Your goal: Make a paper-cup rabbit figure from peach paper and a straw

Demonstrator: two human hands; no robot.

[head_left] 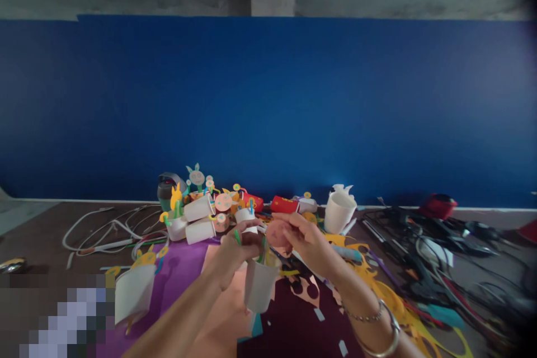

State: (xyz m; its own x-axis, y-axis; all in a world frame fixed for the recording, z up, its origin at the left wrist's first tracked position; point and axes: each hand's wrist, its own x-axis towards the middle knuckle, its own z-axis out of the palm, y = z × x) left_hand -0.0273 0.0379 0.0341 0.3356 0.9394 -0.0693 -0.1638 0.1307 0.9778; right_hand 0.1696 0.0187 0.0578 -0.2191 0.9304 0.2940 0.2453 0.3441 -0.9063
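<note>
Two red containers [285,205] lie near the worktop's [44,229] far edge. Right hand [308,240] pinches a pink disc [276,232]; left hand [235,254] is by a white cup [259,288], grip unclear.

A white cup [259,288] leans slightly, mouth up, with a round pink disc [277,233] just above its rim.

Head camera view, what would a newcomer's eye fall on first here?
Probably the blue wall, stretching across the background behind the table. Next, near the centre, the right hand holds a pink disc, while a white cup sits at the left hand's fingers. Yellow scraps sprawl over the table's right side.
</note>
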